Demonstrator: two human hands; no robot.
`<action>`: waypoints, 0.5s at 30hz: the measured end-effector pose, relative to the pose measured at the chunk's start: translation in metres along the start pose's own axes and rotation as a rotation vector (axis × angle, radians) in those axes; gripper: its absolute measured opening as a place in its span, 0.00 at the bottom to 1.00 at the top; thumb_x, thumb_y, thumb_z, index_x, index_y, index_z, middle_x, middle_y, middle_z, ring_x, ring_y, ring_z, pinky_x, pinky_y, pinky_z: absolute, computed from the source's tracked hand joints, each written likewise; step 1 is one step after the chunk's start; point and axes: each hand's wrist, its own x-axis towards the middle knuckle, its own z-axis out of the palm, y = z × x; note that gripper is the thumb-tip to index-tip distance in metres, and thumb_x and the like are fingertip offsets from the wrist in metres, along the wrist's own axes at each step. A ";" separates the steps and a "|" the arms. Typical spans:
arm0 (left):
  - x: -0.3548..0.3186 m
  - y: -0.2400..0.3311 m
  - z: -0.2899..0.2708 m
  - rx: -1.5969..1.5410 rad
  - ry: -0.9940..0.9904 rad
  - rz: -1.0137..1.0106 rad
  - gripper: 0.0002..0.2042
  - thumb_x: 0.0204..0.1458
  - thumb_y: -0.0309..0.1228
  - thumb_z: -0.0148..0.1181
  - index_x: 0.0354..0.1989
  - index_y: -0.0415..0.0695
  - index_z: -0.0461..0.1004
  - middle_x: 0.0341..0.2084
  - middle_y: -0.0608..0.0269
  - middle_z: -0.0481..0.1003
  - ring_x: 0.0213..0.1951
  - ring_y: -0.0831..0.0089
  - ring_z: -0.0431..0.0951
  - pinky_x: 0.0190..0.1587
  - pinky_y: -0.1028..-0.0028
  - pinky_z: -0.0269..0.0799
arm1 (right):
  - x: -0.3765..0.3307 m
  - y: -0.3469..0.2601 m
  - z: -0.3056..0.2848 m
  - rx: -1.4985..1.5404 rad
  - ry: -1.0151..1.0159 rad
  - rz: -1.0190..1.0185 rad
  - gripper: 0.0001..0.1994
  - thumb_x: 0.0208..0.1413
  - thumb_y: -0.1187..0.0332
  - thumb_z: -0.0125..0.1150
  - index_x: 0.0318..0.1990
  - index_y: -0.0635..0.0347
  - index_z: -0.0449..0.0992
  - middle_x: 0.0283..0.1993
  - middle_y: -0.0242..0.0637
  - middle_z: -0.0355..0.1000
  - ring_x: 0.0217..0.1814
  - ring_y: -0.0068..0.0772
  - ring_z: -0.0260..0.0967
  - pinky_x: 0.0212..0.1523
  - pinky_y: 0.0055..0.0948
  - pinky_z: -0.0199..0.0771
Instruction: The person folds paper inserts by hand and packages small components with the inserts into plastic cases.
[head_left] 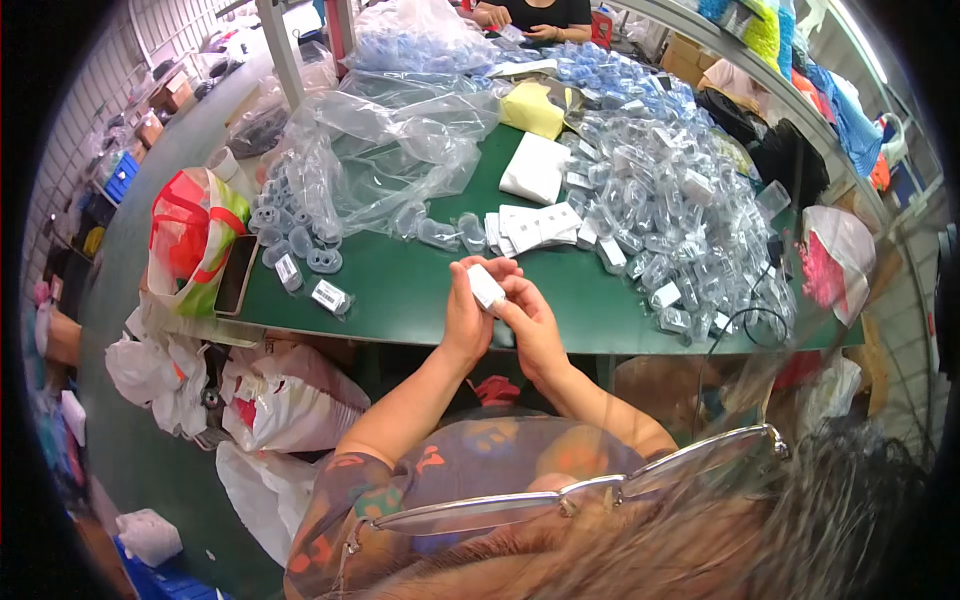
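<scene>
both hands meet above the near edge of the green table [420, 290]. left hand [468, 315] is raised upright, fingers curled closed around a small white card [486, 287], thumb pressing its near face. right hand [533, 325] closes on the same card from the right, fingertips pinching its lower end. the card stands tilted between the two hands, clear of the table surface.

just beyond the hands, a row of white cards [535, 228] lies flat on the table. beyond and to the right of the right hand, a large heap of clear plastic blister shells [670, 200] covers the table, some with white inserts. beyond and to the left of the left hand, a crumpled clear plastic bag [390, 140] lies open, with loose blister shells [290, 235] spilled beside it. two labelled packs [330, 296] lie left of the left hand, apart from it. further left, a dark phone [236, 275] rests against a red and green bag [190, 240]. far beyond the hands, another person's hands [520, 25] work at the opposite end.
</scene>
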 end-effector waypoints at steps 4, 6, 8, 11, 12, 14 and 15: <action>-0.003 0.002 0.002 0.066 -0.055 0.029 0.27 0.69 0.60 0.38 0.52 0.46 0.64 0.48 0.47 0.77 0.52 0.56 0.78 0.59 0.56 0.72 | -0.006 -0.005 0.007 0.015 0.023 -0.018 0.12 0.63 0.75 0.59 0.52 0.60 0.70 0.52 0.31 0.71 0.57 0.23 0.68 0.64 0.28 0.65; -0.009 0.001 0.006 0.107 -0.069 0.043 0.26 0.69 0.60 0.38 0.53 0.47 0.65 0.48 0.47 0.77 0.52 0.56 0.77 0.59 0.56 0.72 | -0.012 -0.002 0.006 0.012 0.035 -0.049 0.11 0.63 0.75 0.58 0.51 0.60 0.70 0.51 0.31 0.71 0.56 0.23 0.69 0.63 0.28 0.66; -0.011 -0.001 0.008 0.108 -0.078 0.037 0.27 0.69 0.60 0.38 0.53 0.47 0.65 0.48 0.47 0.77 0.52 0.55 0.78 0.59 0.56 0.72 | -0.014 0.001 0.002 0.006 0.029 -0.063 0.10 0.63 0.76 0.58 0.51 0.60 0.70 0.51 0.31 0.71 0.55 0.23 0.69 0.62 0.28 0.66; -0.013 0.000 0.011 0.114 -0.082 0.038 0.27 0.69 0.59 0.38 0.52 0.45 0.64 0.47 0.47 0.77 0.51 0.56 0.78 0.58 0.57 0.73 | -0.016 0.005 0.000 0.037 0.034 -0.086 0.10 0.62 0.74 0.60 0.50 0.58 0.71 0.51 0.30 0.72 0.58 0.24 0.68 0.64 0.30 0.64; -0.012 0.000 0.013 0.114 -0.081 0.041 0.27 0.70 0.58 0.38 0.52 0.43 0.64 0.47 0.47 0.78 0.50 0.57 0.79 0.58 0.59 0.73 | -0.015 0.007 -0.001 0.039 0.045 -0.094 0.10 0.62 0.74 0.60 0.50 0.58 0.71 0.51 0.30 0.72 0.58 0.24 0.68 0.64 0.30 0.64; -0.008 -0.002 0.010 0.081 -0.069 0.006 0.27 0.70 0.58 0.38 0.52 0.43 0.65 0.46 0.47 0.78 0.49 0.58 0.79 0.57 0.60 0.73 | -0.014 0.012 -0.003 0.003 0.002 -0.175 0.11 0.64 0.76 0.59 0.52 0.60 0.69 0.52 0.31 0.70 0.56 0.21 0.68 0.61 0.26 0.67; -0.006 -0.003 0.007 0.049 -0.046 -0.022 0.27 0.70 0.58 0.38 0.52 0.43 0.66 0.46 0.48 0.78 0.49 0.59 0.79 0.57 0.60 0.74 | -0.013 0.010 -0.002 0.003 0.021 -0.182 0.11 0.64 0.76 0.59 0.52 0.60 0.69 0.52 0.31 0.70 0.56 0.21 0.68 0.61 0.26 0.67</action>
